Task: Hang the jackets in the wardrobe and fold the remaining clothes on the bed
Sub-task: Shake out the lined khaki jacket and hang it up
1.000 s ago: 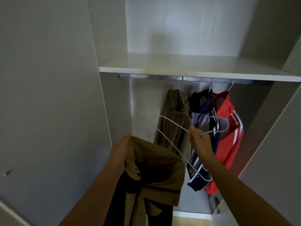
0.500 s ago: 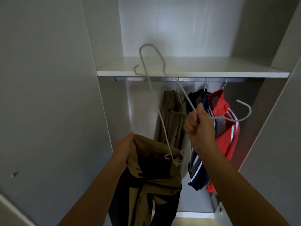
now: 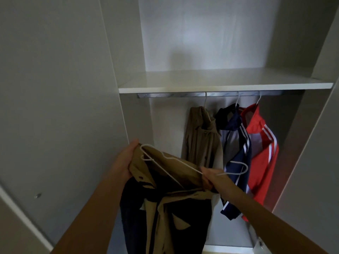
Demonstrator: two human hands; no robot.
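A tan jacket with dark lining (image 3: 170, 204) hangs from my hands in front of the open wardrobe. My left hand (image 3: 124, 162) grips its collar at the left shoulder. My right hand (image 3: 209, 177) grips a white wire hanger (image 3: 165, 162) near its hook, which sticks out to the right. The hanger's far end lies inside the collar by my left hand. On the metal rail (image 3: 174, 95) hang a brown jacket (image 3: 201, 136), a navy and grey jacket (image 3: 236, 143) and a red jacket (image 3: 264, 149), each on a white hanger.
A white shelf (image 3: 220, 85) runs just above the rail. The left stretch of rail holds nothing. The wardrobe's left wall (image 3: 55, 107) and an open door edge (image 3: 311, 162) on the right flank the opening.
My right hand has come down from chest height and turned the hanger flat, sliding its end into the jacket's collar. My left hand keeps its hold on the collar.
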